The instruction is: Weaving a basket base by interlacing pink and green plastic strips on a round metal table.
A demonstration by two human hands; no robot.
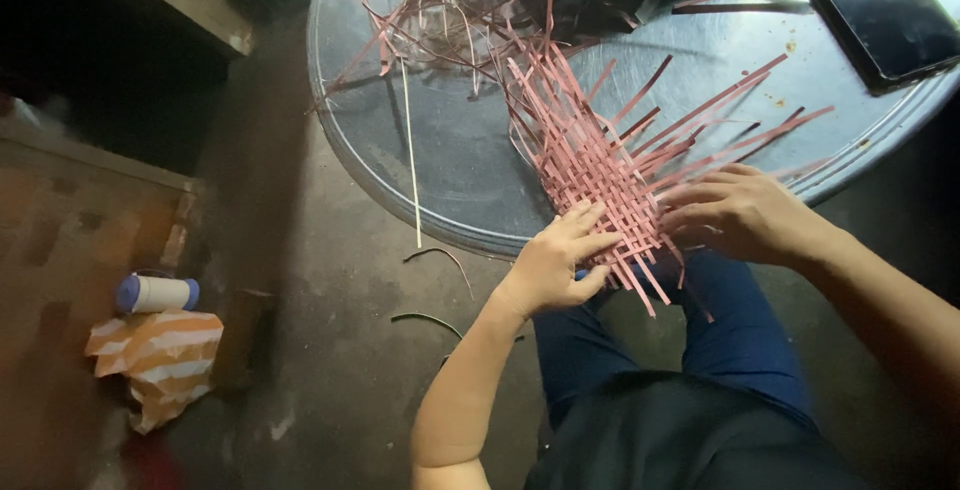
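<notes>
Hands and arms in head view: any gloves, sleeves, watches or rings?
Both bare. Left hand and right hand: no gloves, no rings visible on the fingers, no watch or band at either wrist. Forearms show no sleeves. Dark top and blue trousers below.

Matt pink woven strips (600, 165), perhaps paper, glossy smooth metal table (450, 160), glossy black phone (880, 10), rough concrete floor (330, 350)
</notes>
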